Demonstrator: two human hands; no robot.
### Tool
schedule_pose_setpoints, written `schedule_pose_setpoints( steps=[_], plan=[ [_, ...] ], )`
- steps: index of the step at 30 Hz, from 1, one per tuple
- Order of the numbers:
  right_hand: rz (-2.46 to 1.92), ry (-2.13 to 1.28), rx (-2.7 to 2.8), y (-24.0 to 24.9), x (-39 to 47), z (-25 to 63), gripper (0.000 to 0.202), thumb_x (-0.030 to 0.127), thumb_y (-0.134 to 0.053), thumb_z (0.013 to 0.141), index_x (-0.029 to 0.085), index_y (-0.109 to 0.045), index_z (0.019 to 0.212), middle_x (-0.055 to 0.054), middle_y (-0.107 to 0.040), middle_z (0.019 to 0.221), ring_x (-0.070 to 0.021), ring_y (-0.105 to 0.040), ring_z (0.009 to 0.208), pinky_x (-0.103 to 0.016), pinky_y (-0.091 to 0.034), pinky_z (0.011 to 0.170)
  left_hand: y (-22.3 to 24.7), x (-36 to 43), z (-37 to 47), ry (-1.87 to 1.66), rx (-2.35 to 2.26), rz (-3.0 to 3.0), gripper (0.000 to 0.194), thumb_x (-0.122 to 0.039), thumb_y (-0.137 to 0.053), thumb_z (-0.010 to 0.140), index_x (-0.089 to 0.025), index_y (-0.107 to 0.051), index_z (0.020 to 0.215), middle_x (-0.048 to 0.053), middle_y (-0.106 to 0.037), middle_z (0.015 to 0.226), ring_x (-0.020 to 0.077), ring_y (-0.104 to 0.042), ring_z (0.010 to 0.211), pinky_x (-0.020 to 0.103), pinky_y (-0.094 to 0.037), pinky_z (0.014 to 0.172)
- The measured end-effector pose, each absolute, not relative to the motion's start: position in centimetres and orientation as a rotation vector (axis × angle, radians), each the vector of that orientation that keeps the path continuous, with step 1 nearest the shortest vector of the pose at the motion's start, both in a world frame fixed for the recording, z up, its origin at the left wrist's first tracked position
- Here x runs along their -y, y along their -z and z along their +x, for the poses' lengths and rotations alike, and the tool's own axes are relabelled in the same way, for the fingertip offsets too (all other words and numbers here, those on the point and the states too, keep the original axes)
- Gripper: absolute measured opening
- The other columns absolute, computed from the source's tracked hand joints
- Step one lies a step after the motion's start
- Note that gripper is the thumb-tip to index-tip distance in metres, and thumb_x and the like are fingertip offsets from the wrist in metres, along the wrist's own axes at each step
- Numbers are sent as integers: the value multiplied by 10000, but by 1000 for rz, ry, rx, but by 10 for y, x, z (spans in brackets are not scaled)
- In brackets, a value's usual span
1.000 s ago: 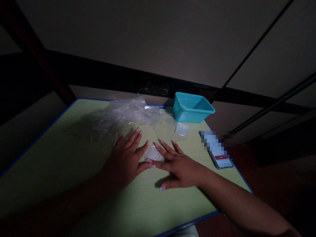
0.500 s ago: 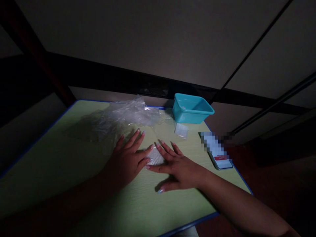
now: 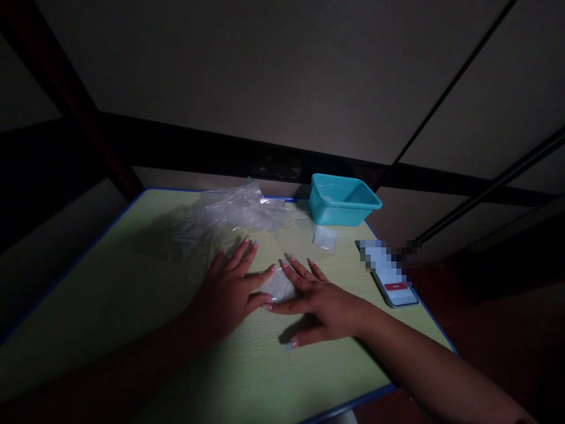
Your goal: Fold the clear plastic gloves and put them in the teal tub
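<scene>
A small white packet in clear plastic (image 3: 279, 285) lies flat on the pale green table (image 3: 265, 365). My left hand (image 3: 232, 288) is on its left side, fingers spread, with thumb and index fingertips at the packet's edge. From the right, my right hand (image 3: 320, 303) rests with spread fingers, some fingertips on the packet's right part. Neither hand is closed round anything. Beyond my left hand is a heap of clear plastic bags (image 3: 229, 209). A second small white packet (image 3: 325, 238) lies in front of the turquoise bin (image 3: 342, 212).
A phone (image 3: 391, 277) with a lit, partly pixelated screen lies near the table's right edge. Blue edging (image 3: 353, 403) runs round the table. Behind the table stands a pale panelled surface (image 3: 247, 76) with a dark horizontal band.
The whole view has shifted slightly, so the table and bin appear a little lower. Both hands stay spread at the packet, with hardly any movement relative to it.
</scene>
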State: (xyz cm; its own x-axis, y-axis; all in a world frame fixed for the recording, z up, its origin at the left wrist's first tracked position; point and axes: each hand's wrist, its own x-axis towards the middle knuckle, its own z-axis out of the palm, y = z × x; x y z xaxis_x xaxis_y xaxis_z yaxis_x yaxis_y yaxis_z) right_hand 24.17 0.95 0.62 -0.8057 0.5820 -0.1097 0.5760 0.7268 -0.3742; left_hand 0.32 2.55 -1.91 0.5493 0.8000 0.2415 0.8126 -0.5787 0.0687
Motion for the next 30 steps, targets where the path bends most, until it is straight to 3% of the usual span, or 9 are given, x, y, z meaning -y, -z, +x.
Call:
schedule_pose_setpoints(
  steps=[3,8,10,13,19,24,30],
  plan=[
    [-903,-599,2869,-7,-11,243,622,540,-678,788,348,-505,1354,-92,68,1582,-335,69,1439,-610,22,1090,18,-26,3,354,1420,-2728,467,-430,-706,790,-314,-627,1235,154,-381,1490,396,-235,1407,640,-288,1030],
    [-771,-464,2766,-9,-8,238,405,459,-520,922,211,-599,1232,-99,-412,1481,-200,-216,1432,-476,46,1143,22,-28,-1,348,1415,-2740,422,-445,-655,823,-312,-640,1223,144,-368,1499,399,-234,1407,629,-300,1026],
    [-773,-404,2712,-7,-6,235,409,445,-486,942,164,-584,1222,-119,-511,1399,-173,-307,1395,-426,30,1157,25,-31,-3,339,1401,-2738,457,-486,-640,817,-323,-622,1244,131,-375,1498,413,-239,1402,636,-313,1011],
    [-835,-361,2727,-4,-5,232,487,458,-472,945,121,-531,1292,-158,-492,1409,-192,-354,1372,-420,-12,1167,31,-34,-6,311,1402,-2738,520,-535,-640,792,-318,-607,1264,149,-382,1490,426,-252,1393,633,-322,1002],
    [-1011,-443,2851,-6,2,238,685,532,-438,941,50,-389,1426,-242,-336,1483,-269,-240,1421,-456,-102,1166,33,-35,-7,276,1498,-2735,552,-554,-626,795,-338,-569,1300,133,-356,1507,424,-228,1402,613,-327,1005],
    [-1043,-587,2878,-12,9,244,800,626,-467,886,128,-290,1487,-238,-133,1539,-318,-81,1444,-530,-118,1147,26,-32,-4,271,1563,-2748,568,-557,-636,788,-343,-556,1308,127,-334,1517,411,-210,1411,609,-318,1016],
    [-1040,-660,2860,-20,9,246,733,584,-465,907,158,-308,1484,-198,-159,1548,-290,-92,1448,-522,-61,1156,26,-33,-6,269,1544,-2777,582,-569,-645,773,-344,-558,1304,137,-330,1515,423,-239,1398,625,-321,1004]
  ],
)
